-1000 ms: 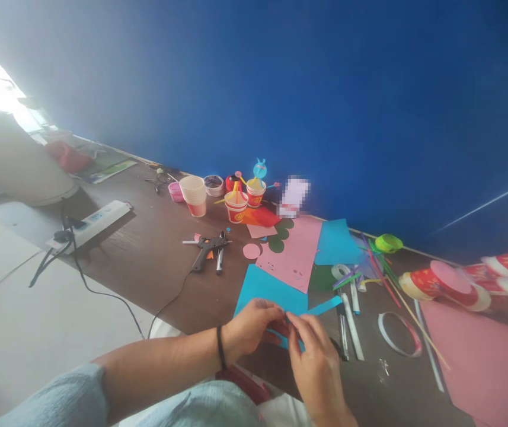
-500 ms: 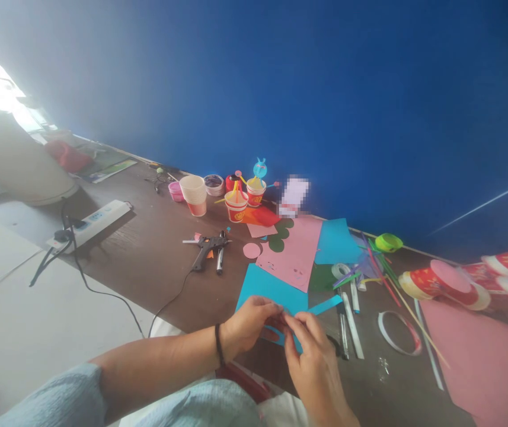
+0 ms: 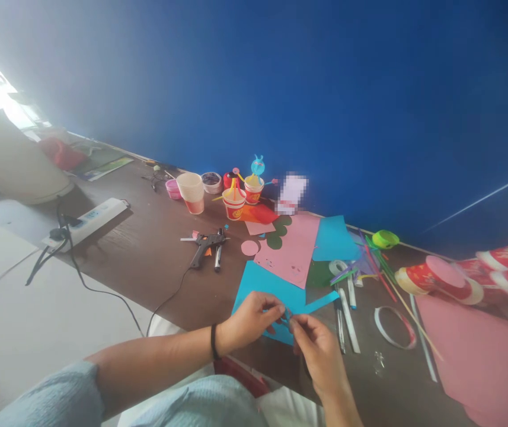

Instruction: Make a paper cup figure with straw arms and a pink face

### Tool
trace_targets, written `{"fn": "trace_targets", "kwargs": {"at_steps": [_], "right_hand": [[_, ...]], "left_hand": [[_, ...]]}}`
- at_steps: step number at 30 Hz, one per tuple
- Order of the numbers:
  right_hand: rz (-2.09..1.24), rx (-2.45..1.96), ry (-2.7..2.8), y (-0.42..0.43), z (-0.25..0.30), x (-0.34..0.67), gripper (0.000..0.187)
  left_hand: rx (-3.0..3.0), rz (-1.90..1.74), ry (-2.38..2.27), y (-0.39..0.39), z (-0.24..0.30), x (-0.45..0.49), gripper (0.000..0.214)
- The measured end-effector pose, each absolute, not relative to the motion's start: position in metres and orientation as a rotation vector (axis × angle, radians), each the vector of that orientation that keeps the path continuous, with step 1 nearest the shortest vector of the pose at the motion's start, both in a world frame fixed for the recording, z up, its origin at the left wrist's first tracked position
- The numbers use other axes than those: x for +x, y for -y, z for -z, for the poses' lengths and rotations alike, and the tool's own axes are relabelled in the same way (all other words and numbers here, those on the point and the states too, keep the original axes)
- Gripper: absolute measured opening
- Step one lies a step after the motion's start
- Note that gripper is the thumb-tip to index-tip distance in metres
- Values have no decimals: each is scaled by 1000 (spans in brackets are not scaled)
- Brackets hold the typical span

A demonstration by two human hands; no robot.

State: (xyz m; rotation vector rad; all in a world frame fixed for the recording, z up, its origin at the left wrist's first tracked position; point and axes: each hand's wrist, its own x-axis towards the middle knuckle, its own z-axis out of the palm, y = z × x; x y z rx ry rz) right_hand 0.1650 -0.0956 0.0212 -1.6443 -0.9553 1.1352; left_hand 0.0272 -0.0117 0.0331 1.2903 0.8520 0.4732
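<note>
The left hand (image 3: 248, 320) and right hand (image 3: 320, 350) meet fingertip to fingertip, both pinched on a small blue paper piece (image 3: 286, 314) just over the near edge of a blue paper sheet (image 3: 260, 286). Far beyond the fingers, by the blue wall, stands a stack of plastic cups (image 3: 191, 191). Beside it, a red paper cup (image 3: 235, 206) holds yellow sticks, and a second red cup (image 3: 254, 191) holds a blue rabbit figure (image 3: 258, 165). Well right of the fingers, tipped red cups (image 3: 440, 279) lie on their sides, their contents hidden.
</note>
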Motion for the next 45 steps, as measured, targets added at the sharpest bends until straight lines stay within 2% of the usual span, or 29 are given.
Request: {"fn": "trace_targets", "kwargs": {"at_steps": [9, 21, 36, 45], "right_hand": [[-1149, -1655, 967, 95, -18, 165, 34], [-1143, -1687, 988, 93, -15, 167, 32], [-1340, -1518, 824, 93, -5, 168, 30], [-1210, -1555, 854, 92, -5, 166, 31]], "left_hand": [[1263, -431, -864, 10, -28, 25, 30], [1290, -396, -908, 8, -26, 27, 23], [1186, -344, -1002, 4, -28, 34, 20], [1066, -352, -896, 6, -29, 32, 27]]}}
